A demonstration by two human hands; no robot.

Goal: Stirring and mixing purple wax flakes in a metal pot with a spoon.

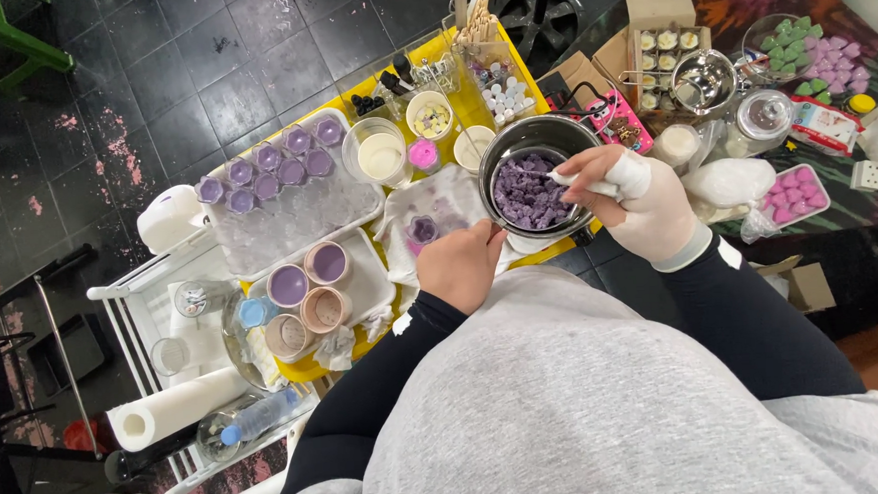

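A metal pot point(499, 152) holds purple wax chunks point(526, 192). My right hand point(647, 201), in a white glove, grips a white stirring tool point(581, 179) whose tip lies in the chunks. My left hand point(460, 266) is bare and rests loosely closed on a stained white cloth point(447, 211), just left of the pot. What it holds, if anything, is hidden. A small purple-filled cup point(422, 228) sits on the cloth by its knuckles.
A clear tray point(288, 230) carries several small purple candles. Round cups point(309, 284) of purple and beige wax stand nearer me. Jars, sticks, boxes, pink and green wax shapes point(819, 52) crowd the far side. A paper roll point(172, 409) lies lower left.
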